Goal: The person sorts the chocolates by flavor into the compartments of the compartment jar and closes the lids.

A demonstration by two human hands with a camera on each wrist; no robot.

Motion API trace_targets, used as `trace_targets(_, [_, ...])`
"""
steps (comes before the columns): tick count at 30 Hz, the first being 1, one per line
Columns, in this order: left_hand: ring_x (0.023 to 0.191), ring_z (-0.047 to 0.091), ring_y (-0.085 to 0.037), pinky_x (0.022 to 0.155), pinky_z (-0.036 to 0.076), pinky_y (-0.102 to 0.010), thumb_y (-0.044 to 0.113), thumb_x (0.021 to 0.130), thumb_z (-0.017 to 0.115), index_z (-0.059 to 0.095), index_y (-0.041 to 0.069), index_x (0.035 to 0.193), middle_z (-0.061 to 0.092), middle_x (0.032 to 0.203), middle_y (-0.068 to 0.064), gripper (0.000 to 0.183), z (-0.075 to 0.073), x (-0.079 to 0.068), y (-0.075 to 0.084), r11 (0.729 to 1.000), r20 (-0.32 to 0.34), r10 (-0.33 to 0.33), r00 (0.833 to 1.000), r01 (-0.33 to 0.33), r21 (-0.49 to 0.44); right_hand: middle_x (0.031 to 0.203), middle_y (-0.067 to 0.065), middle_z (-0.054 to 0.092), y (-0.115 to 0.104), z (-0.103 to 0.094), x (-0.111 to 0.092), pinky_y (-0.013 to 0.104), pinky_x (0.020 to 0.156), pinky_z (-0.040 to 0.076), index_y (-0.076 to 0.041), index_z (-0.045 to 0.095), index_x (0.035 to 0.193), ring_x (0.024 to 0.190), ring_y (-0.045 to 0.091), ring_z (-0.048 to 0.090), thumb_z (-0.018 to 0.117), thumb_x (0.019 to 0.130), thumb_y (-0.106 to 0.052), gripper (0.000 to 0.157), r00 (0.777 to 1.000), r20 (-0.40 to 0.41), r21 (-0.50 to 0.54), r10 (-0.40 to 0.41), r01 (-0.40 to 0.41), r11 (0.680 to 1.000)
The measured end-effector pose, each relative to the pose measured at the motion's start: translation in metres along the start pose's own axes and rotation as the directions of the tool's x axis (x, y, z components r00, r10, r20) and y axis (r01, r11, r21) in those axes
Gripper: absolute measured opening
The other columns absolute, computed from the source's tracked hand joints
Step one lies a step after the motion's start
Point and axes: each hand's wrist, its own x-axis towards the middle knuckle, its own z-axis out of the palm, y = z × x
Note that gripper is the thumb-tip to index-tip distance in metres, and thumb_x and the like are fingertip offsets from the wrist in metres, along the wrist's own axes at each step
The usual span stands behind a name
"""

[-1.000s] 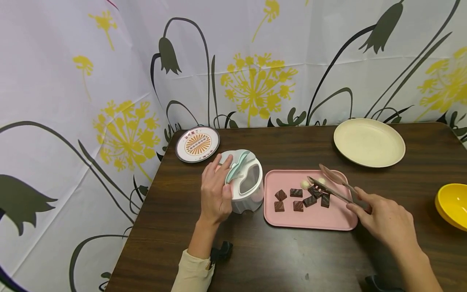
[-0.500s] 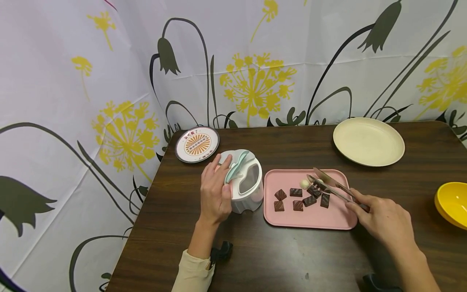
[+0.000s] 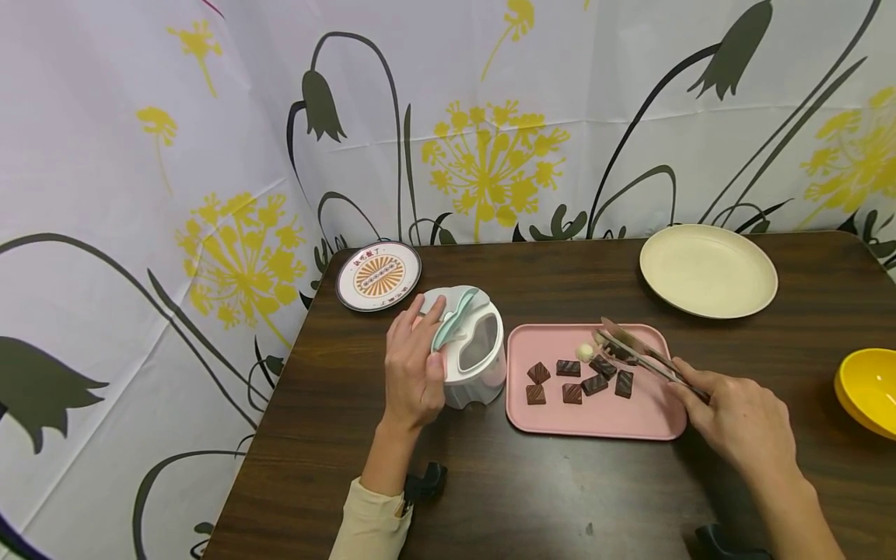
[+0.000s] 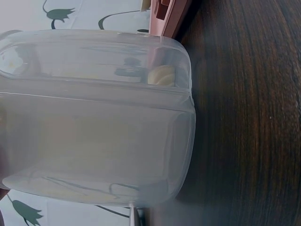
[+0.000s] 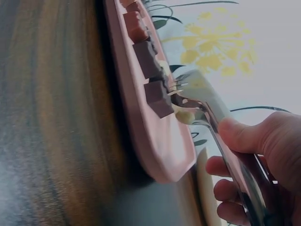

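In the head view my left hand point(image 3: 413, 365) lies against a white lidded container point(image 3: 479, 389), with fingers stretched over its lid and thumb at its side. The lid has a teal-edged flap point(image 3: 455, 320) standing up beside an opening. Through the cloudy wall in the left wrist view, a cream shell-like piece point(image 4: 162, 75) shows. My right hand point(image 3: 735, 420) grips metal serving tongs point(image 3: 644, 358) over a pink tray point(image 3: 630, 420). Their ends surround a dark piece; whether they pinch it I cannot tell. Several striped chocolates point(image 3: 572, 394) and a cream piece point(image 3: 584, 352) lie on the tray.
A patterned plate point(image 3: 378, 276) stands at the back left, behind the container. At the back right is a cream oval plate point(image 3: 708, 272), with a yellow bowl point(image 3: 868, 393) by the right edge. A flowered cloth point(image 3: 490, 171) hangs behind the dark wooden table point(image 3: 504, 498).
The tongs' two arms have come closer together over the back right of the tray, around a dark piece. The left hand and the container have kept their place.
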Motion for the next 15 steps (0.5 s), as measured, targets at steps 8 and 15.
trace_targets(8, [0.128, 0.049, -0.042, 0.108, 0.028, -0.058, 0.039, 0.098, 0.022, 0.069, 0.001, 0.111, 0.062, 0.130, -0.014, 0.062, 0.001, 0.000, 0.001, 1.000, 0.001, -0.007, 1.000, 0.007, 0.000, 0.096, 0.014, 0.073, -0.009, -0.012, 0.002, 0.046, 0.041, 0.037, -0.021, 0.071, 0.123, 0.063, 0.043, 0.064, 0.082, 0.074, -0.025, 0.050, 0.983, -0.168, 0.018, -0.080, 0.084, 0.996])
trace_targets(15, [0.127, 0.050, -0.043, 0.108, 0.028, -0.058, 0.038, 0.098, 0.022, 0.069, 0.001, 0.111, 0.063, 0.129, -0.014, 0.061, 0.001, 0.001, 0.001, 1.000, -0.008, -0.002, 1.000, 0.002, 0.001, 0.100, 0.005, 0.074, -0.034, -0.026, 0.008, 0.041, 0.038, 0.035, -0.019, 0.073, 0.118, 0.064, 0.036, 0.069, 0.076, 0.080, -0.039, 0.043, 0.913, -0.335, 0.006, -0.232, 0.248, 0.969])
